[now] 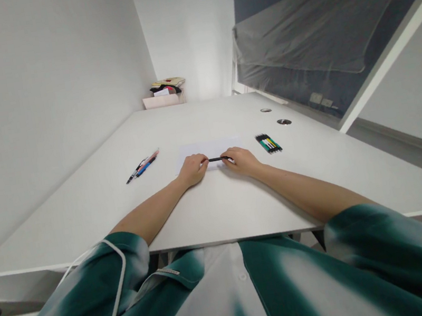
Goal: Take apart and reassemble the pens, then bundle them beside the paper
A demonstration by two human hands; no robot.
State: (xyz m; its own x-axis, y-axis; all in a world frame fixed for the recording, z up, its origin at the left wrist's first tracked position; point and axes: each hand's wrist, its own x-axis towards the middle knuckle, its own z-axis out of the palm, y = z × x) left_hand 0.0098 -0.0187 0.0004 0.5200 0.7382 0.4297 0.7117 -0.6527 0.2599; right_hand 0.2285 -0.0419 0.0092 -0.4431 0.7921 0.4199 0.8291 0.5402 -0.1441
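Black pen (216, 159) was pinched at either end by left hand (193, 169) and right hand (242, 160) (white paper (210, 148) was spread beneath).

Soft light, faint shadows, stretched edges

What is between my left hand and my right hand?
A black pen, held near its ends by the left hand and the right hand, with white paper beneath; the head view shows this.
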